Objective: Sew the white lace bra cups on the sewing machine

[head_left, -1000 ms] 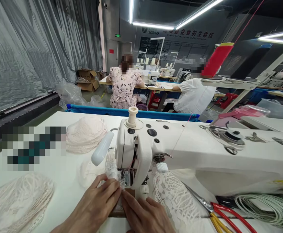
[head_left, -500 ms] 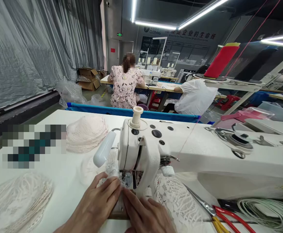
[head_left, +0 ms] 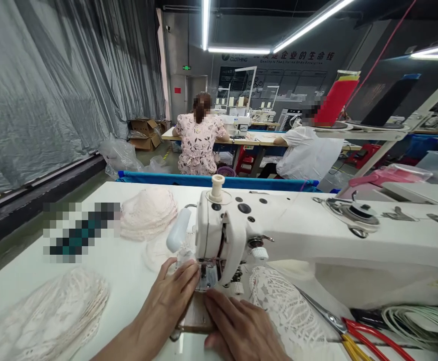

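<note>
A white sewing machine (head_left: 219,225) stands before me, its presser foot (head_left: 204,273) low over the plate. My left hand (head_left: 176,296) lies just left of the foot, bent fingertips pressing on a white lace piece (head_left: 186,254) that bunches up beyond them. In front of the foot is my right hand (head_left: 241,321), its fingers closed together and pointing at the needle area; what lies under those fingertips is hidden. Right of that hand lies another white lace piece (head_left: 284,306), beneath the machine's arm.
Stacked lace pieces (head_left: 64,311) lie at the left, and pale cup-shaped pieces (head_left: 149,213) farther back. Scissors with red handles (head_left: 362,336), a yellow-handled tool (head_left: 354,348) and a coiled cord (head_left: 418,323) sit at right. Thread cones (head_left: 337,100) stand above. Two people sit beyond the table.
The view has tilted up and swung slightly left, so the scene sits lower and the near table farther right. Both hands stay by the presser foot, the right slightly farther from the left.
</note>
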### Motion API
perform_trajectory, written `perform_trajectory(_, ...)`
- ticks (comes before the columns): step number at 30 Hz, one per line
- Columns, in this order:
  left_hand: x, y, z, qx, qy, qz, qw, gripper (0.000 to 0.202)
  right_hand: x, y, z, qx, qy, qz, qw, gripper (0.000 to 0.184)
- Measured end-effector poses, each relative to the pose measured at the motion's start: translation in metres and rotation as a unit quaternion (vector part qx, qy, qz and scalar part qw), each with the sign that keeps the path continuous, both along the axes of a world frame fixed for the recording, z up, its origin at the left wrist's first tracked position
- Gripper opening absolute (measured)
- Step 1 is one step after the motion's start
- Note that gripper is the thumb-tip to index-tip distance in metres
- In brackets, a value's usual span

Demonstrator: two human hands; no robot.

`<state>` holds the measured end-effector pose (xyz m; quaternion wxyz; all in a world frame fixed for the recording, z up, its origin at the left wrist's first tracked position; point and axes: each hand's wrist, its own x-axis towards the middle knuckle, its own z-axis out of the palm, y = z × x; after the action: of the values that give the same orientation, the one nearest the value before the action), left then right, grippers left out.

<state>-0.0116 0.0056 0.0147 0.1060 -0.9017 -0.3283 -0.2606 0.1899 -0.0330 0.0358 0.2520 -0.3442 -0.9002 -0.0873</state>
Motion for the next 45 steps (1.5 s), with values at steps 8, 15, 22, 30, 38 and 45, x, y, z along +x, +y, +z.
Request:
perform_trajectory(8, -0.014, -0.057, 0.008, 0.020, -0.092, -0.036, 0.995, 0.027, -0.007, -0.008, 0.002, 0.005, 0.011, 0.046, 0.999, 0.072)
perform_trajectory(15, -0.080, -0.071, 0.073, -0.262, 0.052, 0.012, 0.964, 0.035, -0.016, -0.028, 0.012, -0.022, 0.026, 0.029, 0.999, 0.062)
perform_trajectory(22, -0.064, -0.114, 0.042, -0.276, -0.106, -0.011, 0.955, 0.019, -0.075, -0.062, 0.000, -0.044, 0.047, 0.096, 0.993, 0.039)
perform_trajectory(30, -0.058, -0.179, 0.045, -0.624, -0.349, 0.006, 0.699, 0.031, -0.026, -0.111, 0.037, -0.622, 0.170, 0.066, 0.761, 0.021)
perform_trajectory(38, -0.039, -0.207, 0.051, -0.739, -0.390, -0.002, 0.549, 0.047, -0.024, -0.153, 0.053, -0.705, 0.294, 0.031, 0.645, 0.033)
perform_trajectory(45, -0.037, -0.221, 0.050, -0.738, -0.345, 0.020, 0.579, 0.048, -0.023, -0.169, 0.033, -0.705, 0.288, -0.005, 0.648, 0.025)
